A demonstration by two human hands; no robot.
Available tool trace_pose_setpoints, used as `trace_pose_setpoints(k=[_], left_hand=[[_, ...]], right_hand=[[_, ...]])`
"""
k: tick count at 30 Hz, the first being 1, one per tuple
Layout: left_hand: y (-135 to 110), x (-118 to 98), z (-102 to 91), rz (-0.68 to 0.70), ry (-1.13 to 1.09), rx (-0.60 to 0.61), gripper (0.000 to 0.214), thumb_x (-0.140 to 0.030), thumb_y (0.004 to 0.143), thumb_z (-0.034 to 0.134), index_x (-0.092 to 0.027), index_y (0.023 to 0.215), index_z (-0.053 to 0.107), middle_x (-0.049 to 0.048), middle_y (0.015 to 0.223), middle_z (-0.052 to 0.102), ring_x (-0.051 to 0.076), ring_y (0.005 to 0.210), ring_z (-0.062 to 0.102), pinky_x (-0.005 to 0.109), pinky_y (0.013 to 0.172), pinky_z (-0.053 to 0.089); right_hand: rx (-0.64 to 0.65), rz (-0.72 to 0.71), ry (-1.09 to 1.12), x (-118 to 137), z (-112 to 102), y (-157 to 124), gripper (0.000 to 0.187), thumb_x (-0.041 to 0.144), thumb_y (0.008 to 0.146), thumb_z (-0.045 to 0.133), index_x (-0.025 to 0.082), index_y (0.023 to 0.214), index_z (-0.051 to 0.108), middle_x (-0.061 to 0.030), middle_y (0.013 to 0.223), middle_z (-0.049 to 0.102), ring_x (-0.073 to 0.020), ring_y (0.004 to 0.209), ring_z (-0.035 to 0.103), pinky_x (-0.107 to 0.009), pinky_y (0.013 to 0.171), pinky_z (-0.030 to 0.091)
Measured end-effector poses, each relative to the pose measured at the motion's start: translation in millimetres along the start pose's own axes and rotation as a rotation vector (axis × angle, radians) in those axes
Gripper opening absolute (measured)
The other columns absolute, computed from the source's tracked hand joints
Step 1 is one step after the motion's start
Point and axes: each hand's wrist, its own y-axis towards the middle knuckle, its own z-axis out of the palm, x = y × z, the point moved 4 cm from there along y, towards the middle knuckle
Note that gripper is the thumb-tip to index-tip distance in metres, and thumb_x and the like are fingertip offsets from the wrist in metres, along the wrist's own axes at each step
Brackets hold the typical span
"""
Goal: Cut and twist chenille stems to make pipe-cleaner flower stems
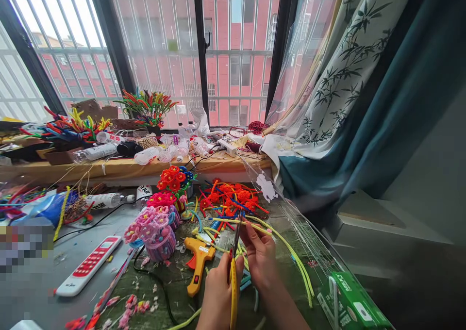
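My left hand [217,277] is closed around a tool with a long yellow handle [233,291] and slim dark jaws pointing away from me; whether it is pliers or scissors I cannot tell. Close beside it, my right hand [260,255] pinches yellow pipe cleaners [251,222], which run across by the tool's tip. More yellow pipe cleaners [300,262] curve down to the right. Left of my hands lies a yellow glue gun [200,261]. Short blue pieces [245,280] rest under my wrists. Beyond my fingertips is a heap of red and orange pipe-cleaner flowers [231,196].
Pipe-cleaner flower pots [160,242] stand left of the glue gun. A white and red calculator-like device [91,267] lies further left. At the right edge sits a green box [351,301]. Plastic bottles [147,155] crowd the window ledge. A dark cable [165,291] crosses the table.
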Motion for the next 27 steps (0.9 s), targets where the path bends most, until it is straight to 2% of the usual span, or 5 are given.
trace_pose_setpoints(k=[5, 9, 16, 22, 27], left_hand=[[0.9, 4.7, 3.3, -0.019, 0.053, -0.027, 0.055, -0.068, 0.088, 0.022, -0.022, 0.072, 0.050, 0.0009, 0.045, 0.055, 0.017, 0.043, 0.054, 0.024, 0.047, 0.034], [2.5, 7.0, 6.1, -0.013, 0.114, -0.056, 0.058, -0.065, 0.090, 0.017, -0.022, 0.072, 0.051, 0.0035, 0.051, 0.058, 0.018, 0.044, 0.054, 0.026, 0.046, 0.034], [5.2, 10.4, 8.1, -0.074, 0.167, -0.078, 0.054, -0.062, 0.090, 0.022, -0.023, 0.066, 0.050, 0.0028, 0.047, 0.053, 0.019, 0.045, 0.053, 0.028, 0.048, 0.033], [2.2, 3.2, 2.2, -0.048, 0.128, -0.060, 0.055, -0.062, 0.090, 0.024, -0.022, 0.061, 0.049, 0.0035, 0.051, 0.058, 0.016, 0.047, 0.050, 0.027, 0.049, 0.032], [6.5, 12.1, 10.3, -0.105, 0.252, -0.008, 0.051, -0.054, 0.093, 0.025, -0.020, 0.072, 0.057, 0.0059, 0.055, 0.061, 0.021, 0.052, 0.060, 0.027, 0.049, 0.032]], right_hand=[[0.002, 0.011, 0.010, -2.0, -0.7, 0.1, 0.007, 0.028, 0.068, 0.077, 0.023, 0.074, 0.076, -0.0055, 0.086, 0.076, -0.0241, 0.080, 0.071, -0.039, 0.081, 0.057], [-0.009, 0.012, 0.005, -4.3, -1.4, 0.2, 0.008, 0.028, 0.067, 0.079, 0.023, 0.072, 0.075, -0.0051, 0.089, 0.076, -0.0238, 0.081, 0.071, -0.039, 0.085, 0.056], [0.002, 0.011, -0.012, -8.5, -4.5, 1.4, 0.007, 0.028, 0.066, 0.079, 0.025, 0.071, 0.075, -0.0053, 0.091, 0.076, -0.0245, 0.088, 0.070, -0.041, 0.092, 0.052], [-0.023, 0.019, -0.006, -11.2, -7.1, 3.1, 0.012, 0.028, 0.062, 0.082, 0.025, 0.070, 0.075, -0.0033, 0.089, 0.077, -0.0206, 0.088, 0.070, -0.031, 0.087, 0.054], [-0.018, 0.005, -0.015, -9.2, -5.4, 3.1, 0.012, 0.028, 0.062, 0.083, 0.023, 0.071, 0.075, -0.0029, 0.088, 0.076, -0.0193, 0.086, 0.070, -0.030, 0.086, 0.055]])
